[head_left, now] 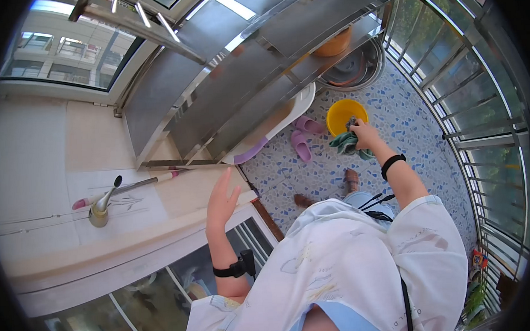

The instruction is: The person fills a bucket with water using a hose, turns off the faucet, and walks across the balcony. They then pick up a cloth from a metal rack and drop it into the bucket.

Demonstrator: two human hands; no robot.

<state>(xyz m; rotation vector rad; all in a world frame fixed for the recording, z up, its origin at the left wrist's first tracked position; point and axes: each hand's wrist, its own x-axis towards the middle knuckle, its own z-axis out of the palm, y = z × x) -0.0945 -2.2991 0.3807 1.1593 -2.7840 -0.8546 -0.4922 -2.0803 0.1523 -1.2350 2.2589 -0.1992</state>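
Note:
My right hand is closed around a bunched green cloth, whose folds hang below the fingers. A dark grey piece sticks out above the same hand; whether it belongs to the cloth I cannot tell. Just behind is a yellow bucket on the speckled tile floor, and the hand overlaps its near rim. My left hand is raised with its fingers apart and nothing in it, over the end of the pale ledge at the left.
Purple slippers lie beside the bucket. A metal shelf unit runs along the back, with a large metal basin at its end. On the ledge stands a small holder. Metal railings curve along the right.

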